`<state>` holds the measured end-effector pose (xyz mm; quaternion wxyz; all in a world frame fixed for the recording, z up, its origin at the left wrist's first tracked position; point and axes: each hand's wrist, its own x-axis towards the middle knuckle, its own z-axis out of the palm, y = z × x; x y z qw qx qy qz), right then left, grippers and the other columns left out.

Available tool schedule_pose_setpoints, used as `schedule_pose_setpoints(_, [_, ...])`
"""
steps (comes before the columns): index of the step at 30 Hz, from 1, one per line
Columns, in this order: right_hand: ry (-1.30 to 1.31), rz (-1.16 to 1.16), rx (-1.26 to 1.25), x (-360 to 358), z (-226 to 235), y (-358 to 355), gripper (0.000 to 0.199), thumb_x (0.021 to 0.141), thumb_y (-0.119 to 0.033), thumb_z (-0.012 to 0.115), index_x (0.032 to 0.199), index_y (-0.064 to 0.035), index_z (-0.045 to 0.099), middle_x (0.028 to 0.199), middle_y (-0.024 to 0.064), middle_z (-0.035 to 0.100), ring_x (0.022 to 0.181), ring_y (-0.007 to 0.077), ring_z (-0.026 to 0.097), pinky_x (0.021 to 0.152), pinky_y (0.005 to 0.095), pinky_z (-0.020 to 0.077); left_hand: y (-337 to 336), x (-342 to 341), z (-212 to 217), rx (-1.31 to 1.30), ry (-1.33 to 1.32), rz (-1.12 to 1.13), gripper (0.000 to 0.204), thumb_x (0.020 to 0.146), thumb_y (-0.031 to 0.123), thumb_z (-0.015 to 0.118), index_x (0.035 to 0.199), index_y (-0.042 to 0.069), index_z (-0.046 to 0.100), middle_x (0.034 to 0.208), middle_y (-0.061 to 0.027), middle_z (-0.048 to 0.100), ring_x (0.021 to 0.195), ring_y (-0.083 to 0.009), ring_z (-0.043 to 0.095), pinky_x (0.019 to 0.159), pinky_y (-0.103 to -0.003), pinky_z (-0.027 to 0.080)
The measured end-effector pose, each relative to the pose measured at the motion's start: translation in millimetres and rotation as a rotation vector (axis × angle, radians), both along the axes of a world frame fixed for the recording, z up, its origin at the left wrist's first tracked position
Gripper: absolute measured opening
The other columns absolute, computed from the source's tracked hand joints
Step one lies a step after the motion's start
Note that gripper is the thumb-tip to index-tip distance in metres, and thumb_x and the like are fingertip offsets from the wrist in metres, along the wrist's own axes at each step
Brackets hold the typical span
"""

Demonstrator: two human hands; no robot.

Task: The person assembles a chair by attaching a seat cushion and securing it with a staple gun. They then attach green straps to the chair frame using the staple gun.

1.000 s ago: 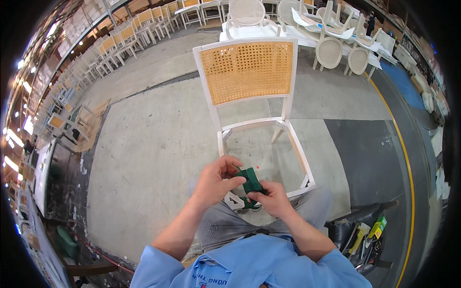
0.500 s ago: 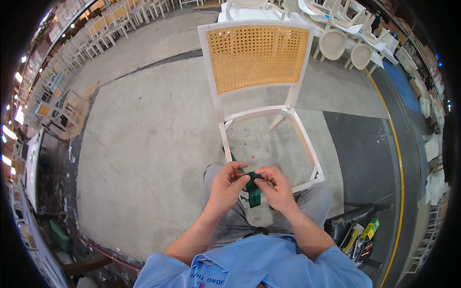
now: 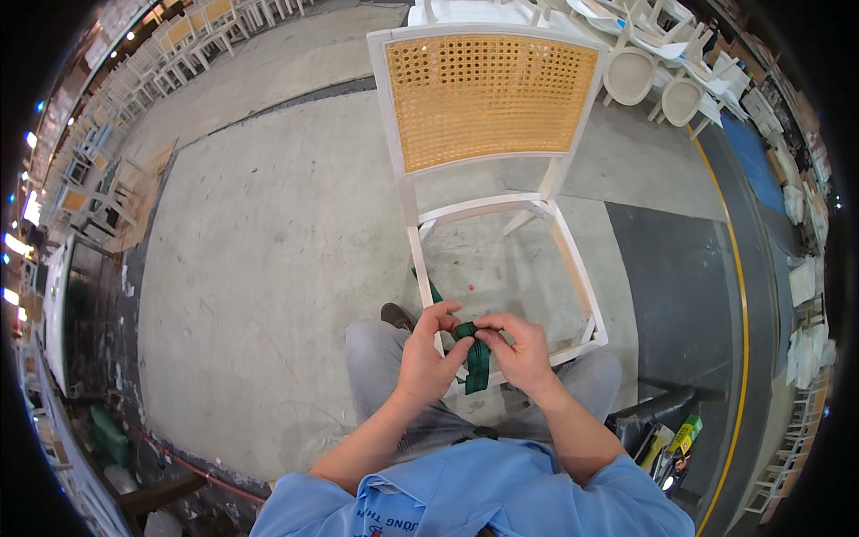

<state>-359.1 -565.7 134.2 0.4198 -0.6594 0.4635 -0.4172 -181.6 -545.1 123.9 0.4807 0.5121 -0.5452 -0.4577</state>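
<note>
Between my hands is a dark green striped webbing strap (image 3: pixel 477 369), folded at the top, its end hanging down. My left hand (image 3: pixel 429 351) pinches the strap's left side between thumb and fingers. The right hand (image 3: pixel 517 351) is closed on the same strap from the other side. Another length of green strap runs behind the left seat rail. In front of me stands an unpainted pale wood chair frame (image 3: pixel 573 259) with an open seat and a woven cane back (image 3: pixel 492 103). Both hands are at the front of the seat frame, over its near left corner.
A black tray (image 3: pixel 649 421) with tools and a yellow-green box (image 3: pixel 686 435) sits by my right knee. Rows of chairs (image 3: pixel 183 45) line the far left. Chair parts (image 3: pixel 629 76) are piled at the far right. A small red bit lies on the floor.
My left knee has swung outward to the left, and a shoe now shows beside it. Both hands keep their grip on the strap, whose hanging end has shifted slightly.
</note>
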Motion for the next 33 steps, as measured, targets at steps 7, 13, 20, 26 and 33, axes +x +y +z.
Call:
schedule_pose_setpoints(7, [0.055,0.028,-0.053,-7.7,-11.7,-34.1,0.016,0.084,0.004,0.071,0.099,-0.0015,0.070,0.093,0.0112,0.068,0.084,0.0223,0.069,0.074,0.0318,0.0547,-22.5,-9.1,-12.1,-0.141,-0.278,0.143,0.019,0.082,0.007,0.076,0.098,0.005,0.067,0.094,-0.0091,0.061,0.085,-0.0265,0.058,0.077,-0.038,0.048])
schedule_pose_setpoints(13, [0.232,0.108,-0.040,-7.8,-21.9,-82.5,0.009,0.087,-0.008,0.070,0.095,-0.0037,0.071,0.094,0.0115,0.066,0.089,0.0295,0.067,0.076,0.0368,0.0528,-63.0,-7.4,-37.2,-0.099,-0.362,0.147,0.015,0.084,0.010,0.074,0.096,0.004,0.067,0.091,-0.0111,0.061,0.088,-0.0287,0.061,0.079,-0.039,0.049])
schedule_pose_setpoints(20, [0.387,0.196,-0.044,30.9,-94.2,-204.1,0.012,0.085,-0.012,0.069,0.093,-0.0029,0.071,0.092,0.0170,0.068,0.086,0.0364,0.065,0.076,0.0427,0.0510,-151.2,16.0,-107.3,0.127,-0.339,0.299,0.024,0.088,0.016,0.071,0.106,0.002,0.064,0.108,-0.0178,0.063,0.103,-0.0329,0.062,0.086,-0.041,0.050])
schedule_pose_setpoints(26, [0.601,0.156,0.033,61.5,-151.1,-295.0,0.010,0.085,-0.015,0.069,0.088,-0.0065,0.073,0.092,0.0147,0.067,0.092,0.0363,0.065,0.081,0.0452,0.0512,-187.0,21.2,-158.3,0.089,-0.553,0.370,0.040,0.090,0.022,0.069,0.128,0.014,0.059,0.140,-0.0302,0.043,0.122,-0.0443,0.051,0.096,-0.047,0.047])
schedule_pose_setpoints(33, [0.664,0.152,0.092,82.0,-167.6,-312.4,0.010,0.085,-0.016,0.070,0.089,-0.0080,0.074,0.093,0.0134,0.067,0.092,0.0340,0.065,0.082,0.0438,0.0519,-201.4,14.4,-179.3,0.095,-0.611,0.315,0.057,0.093,0.034,0.067,0.146,0.028,0.049,0.148,-0.0333,0.031,0.122,-0.0525,0.051,0.099,-0.051,0.047])
